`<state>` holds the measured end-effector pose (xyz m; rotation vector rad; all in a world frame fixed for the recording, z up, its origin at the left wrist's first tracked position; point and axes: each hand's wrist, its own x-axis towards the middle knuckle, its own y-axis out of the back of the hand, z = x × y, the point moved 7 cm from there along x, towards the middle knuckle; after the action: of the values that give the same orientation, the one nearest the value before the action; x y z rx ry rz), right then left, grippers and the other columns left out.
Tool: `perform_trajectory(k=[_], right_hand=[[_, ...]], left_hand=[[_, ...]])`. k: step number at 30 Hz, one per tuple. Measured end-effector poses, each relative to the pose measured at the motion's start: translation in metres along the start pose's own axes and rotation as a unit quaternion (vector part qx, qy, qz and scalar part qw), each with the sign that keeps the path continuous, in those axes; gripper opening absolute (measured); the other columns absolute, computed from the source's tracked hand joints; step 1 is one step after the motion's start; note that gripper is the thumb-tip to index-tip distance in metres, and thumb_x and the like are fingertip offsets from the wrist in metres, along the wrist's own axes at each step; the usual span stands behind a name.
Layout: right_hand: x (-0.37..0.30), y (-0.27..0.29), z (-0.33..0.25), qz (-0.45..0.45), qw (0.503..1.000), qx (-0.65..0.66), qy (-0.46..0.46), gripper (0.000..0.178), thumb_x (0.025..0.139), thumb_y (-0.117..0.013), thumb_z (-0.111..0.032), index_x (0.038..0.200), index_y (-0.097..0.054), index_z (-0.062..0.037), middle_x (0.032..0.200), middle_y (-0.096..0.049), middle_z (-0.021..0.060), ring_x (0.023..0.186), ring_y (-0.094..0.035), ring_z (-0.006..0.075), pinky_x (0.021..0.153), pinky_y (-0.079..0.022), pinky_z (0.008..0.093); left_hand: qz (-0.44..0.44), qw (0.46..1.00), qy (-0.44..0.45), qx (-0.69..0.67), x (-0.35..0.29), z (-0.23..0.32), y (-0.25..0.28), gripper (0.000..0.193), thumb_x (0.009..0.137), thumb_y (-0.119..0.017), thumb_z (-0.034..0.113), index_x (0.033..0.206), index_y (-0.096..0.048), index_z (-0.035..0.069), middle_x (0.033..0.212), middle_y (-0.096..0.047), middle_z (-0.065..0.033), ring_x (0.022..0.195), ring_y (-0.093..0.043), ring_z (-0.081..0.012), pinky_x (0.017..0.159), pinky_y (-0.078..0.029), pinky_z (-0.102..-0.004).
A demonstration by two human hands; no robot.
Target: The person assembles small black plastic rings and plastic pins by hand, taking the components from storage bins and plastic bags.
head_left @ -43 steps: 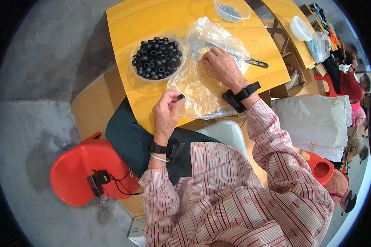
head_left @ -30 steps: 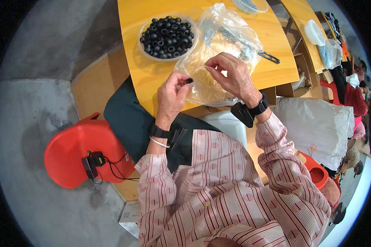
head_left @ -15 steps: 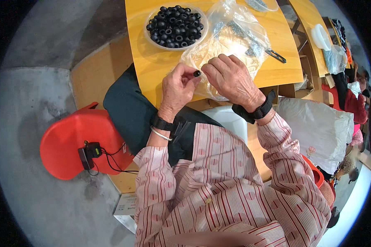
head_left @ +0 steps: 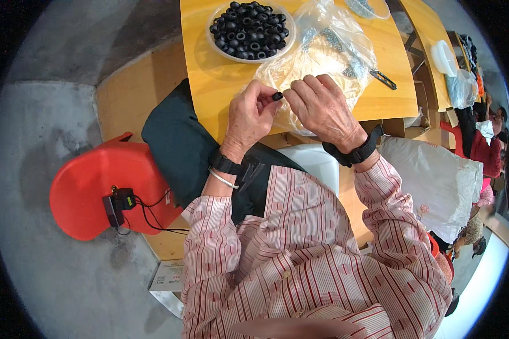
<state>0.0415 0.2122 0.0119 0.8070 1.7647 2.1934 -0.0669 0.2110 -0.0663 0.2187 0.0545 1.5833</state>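
Observation:
Between the thumb and fingertips of my left hand (head_left: 247, 117) is a small black bead (head_left: 277, 96), its holed end turned toward the other hand. My right hand (head_left: 325, 110) is closed in a pinch right beside the bead. Whatever those fingers hold is too small or hidden to make out. Under and beyond both hands lies a clear plastic bag (head_left: 353, 42) with a heap of cream-coloured strands (head_left: 274, 72) showing. A clear round bowl (head_left: 211, 44) full of black beads (head_left: 249, 28) stands beyond my left hand on the yellow table (head_left: 201, 73).
Black-handled thread snips (head_left: 385, 79) lie on the table right of the bag. Another clear tub (head_left: 373, 8) is at the far edge. A red chair (head_left: 85, 186) with a cabled device stands left, a large white sack (head_left: 430, 181) right. Several people sit farther right.
The bead has turned slightly in my left fingers, and both hands stay close together. The whole view has shifted a little, so the table and bowl appear farther up and right.

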Motion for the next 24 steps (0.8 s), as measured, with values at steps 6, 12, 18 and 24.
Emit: perform_trajectory(k=[6, 12, 18, 24], right_hand=[[0.000, -0.005, -0.003, 0.020, 0.997, 0.067, -0.017, 0.015, 0.072, -0.057, -0.016, 0.083, -0.053, -0.0064, 0.079, -0.048, 0.0054, 0.077, -0.052, 0.0208, 0.070, -0.042, 0.0314], [-0.001, -0.012, 0.005, 0.052, 0.967, 0.237, -0.072, 0.017, 0.076, -0.064, -0.005, 0.092, -0.057, -0.0029, 0.082, -0.056, 0.0082, 0.075, -0.057, 0.0242, 0.067, -0.048, 0.0337], [-0.014, -0.026, 0.027, 0.042, 0.891, 0.381, -0.245, 0.016, 0.084, -0.061, -0.006, 0.099, -0.060, -0.0025, 0.084, -0.061, 0.0113, 0.075, -0.061, 0.0275, 0.065, -0.050, 0.0331], [-0.010, -0.031, 0.021, 0.030, 0.885, 0.408, -0.222, 0.014, 0.087, -0.060, -0.012, 0.096, -0.061, -0.0015, 0.087, -0.062, 0.0123, 0.078, -0.062, 0.0286, 0.068, -0.050, 0.0350]], left_hand=[[-0.008, 1.000, 0.005, 0.016, -0.002, 0.000, 0.006, 0.019, 0.076, -0.068, -0.002, 0.089, -0.055, 0.001, 0.071, -0.060, -0.0055, 0.061, -0.058, -0.0123, 0.058, -0.048, -0.0250], [-0.008, 1.000, -0.005, -0.010, -0.004, -0.010, 0.007, 0.015, 0.081, -0.066, 0.001, 0.092, -0.057, 0.000, 0.075, -0.059, -0.0012, 0.063, -0.052, -0.0050, 0.059, -0.046, -0.0203], [-0.016, 1.000, 0.011, 0.005, -0.005, -0.009, 0.008, 0.015, 0.083, -0.065, 0.004, 0.094, -0.058, 0.000, 0.076, -0.061, -0.0017, 0.064, -0.055, -0.0056, 0.060, -0.047, -0.0206], [-0.015, 1.000, 0.005, 0.011, -0.005, -0.005, 0.009, 0.014, 0.083, -0.064, 0.003, 0.095, -0.057, 0.000, 0.078, -0.062, -0.0011, 0.065, -0.057, -0.0053, 0.060, -0.048, -0.0210]])
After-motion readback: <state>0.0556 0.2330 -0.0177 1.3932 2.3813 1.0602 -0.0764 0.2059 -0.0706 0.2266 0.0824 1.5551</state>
